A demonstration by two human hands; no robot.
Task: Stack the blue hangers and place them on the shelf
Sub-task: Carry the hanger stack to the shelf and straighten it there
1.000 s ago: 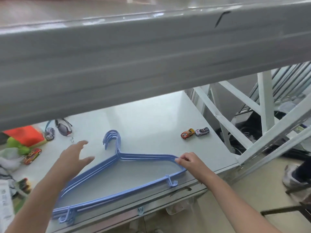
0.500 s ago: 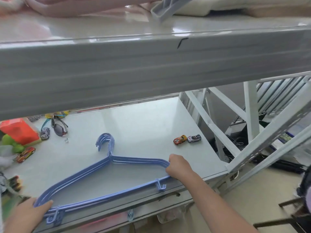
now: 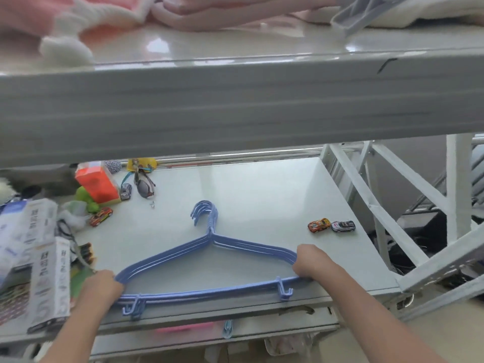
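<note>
Gripping the stack of blue hangers (image 3: 209,247) at both ends, I have my left hand (image 3: 100,285) clenched around the left shoulder bend and my right hand (image 3: 311,260) clenched around the right one. They lie flat near the front edge of the lower shelf (image 3: 262,195), hooks pointing away from me, small clips hanging past the edge. No bin or tray holds anything; the shelf itself carries it all. My fingers hide the hanger ends, so I cannot count them exactly. The upper shelf (image 3: 235,106) blocks the back of the lower one, and the pink fabric (image 3: 183,11) on top is blurred. Two toy cars (image 3: 331,225) sit to the right, sunglasses (image 3: 144,186), an orange box (image 3: 97,183) and white cartons (image 3: 39,258) to the left.
</note>
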